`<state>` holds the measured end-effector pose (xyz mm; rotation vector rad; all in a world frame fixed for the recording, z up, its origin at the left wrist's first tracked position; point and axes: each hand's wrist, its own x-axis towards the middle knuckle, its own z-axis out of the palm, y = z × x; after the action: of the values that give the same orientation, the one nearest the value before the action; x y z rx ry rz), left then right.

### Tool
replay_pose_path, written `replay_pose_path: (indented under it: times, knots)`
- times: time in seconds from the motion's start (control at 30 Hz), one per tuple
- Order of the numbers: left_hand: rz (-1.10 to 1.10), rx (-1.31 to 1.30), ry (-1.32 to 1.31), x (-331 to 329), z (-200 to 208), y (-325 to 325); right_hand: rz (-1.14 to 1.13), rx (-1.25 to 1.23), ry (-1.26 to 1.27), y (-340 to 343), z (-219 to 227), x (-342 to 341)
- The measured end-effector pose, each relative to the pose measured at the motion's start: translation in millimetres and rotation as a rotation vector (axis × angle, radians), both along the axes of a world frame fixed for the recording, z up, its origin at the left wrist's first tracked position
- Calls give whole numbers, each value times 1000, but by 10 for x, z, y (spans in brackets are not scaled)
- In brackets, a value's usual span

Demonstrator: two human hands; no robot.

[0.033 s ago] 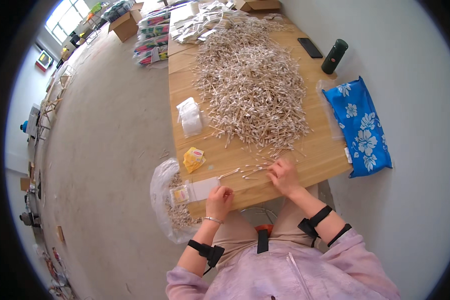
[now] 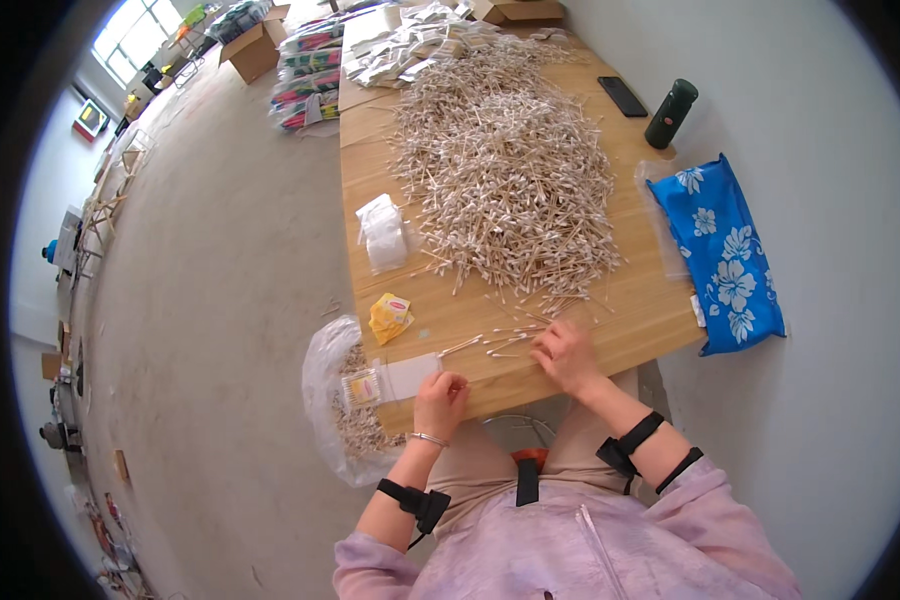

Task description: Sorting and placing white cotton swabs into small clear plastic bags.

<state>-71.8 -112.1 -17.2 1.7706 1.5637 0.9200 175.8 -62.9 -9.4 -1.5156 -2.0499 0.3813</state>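
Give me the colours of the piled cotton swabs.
The cotton swabs are tan and white-tipped, best seen in the head view.

The heap of cotton swabs [image 2: 505, 170] is filling the middle of the table [image 2: 638, 310] and is blocking the straight low way to the far end. On its left, a bare strip is running, but the white packets [image 2: 383, 238] and the yellow cards [image 2: 390, 318] are narrowing it. On its right, a passage is lying between the heap and the blue flowered bag [image 2: 720, 258]. Between the left hand [image 2: 441, 403] and the right hand [image 2: 565, 360], loose swabs [image 2: 507, 343] are occupying some room.
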Motion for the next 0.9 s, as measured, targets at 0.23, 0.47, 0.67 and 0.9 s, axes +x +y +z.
replay_pose_path:
  times: [0.23, 0.47, 0.67, 0.9]
  knots:
    - [89, -68, 28, 30, 69, -68, 65, -92, -112, -85, -90, -281]
    - [167, -352, -663, 226, 10, -43, 61, -309, 196, -233, 39, -455]
    - [200, -454, -720, 149, 113, -139, 189, -542, 434, -358, 128, -622]
    - [549, -421, -643, -1001, 89, -810, 173, -169, 121, 19, -22, -442]
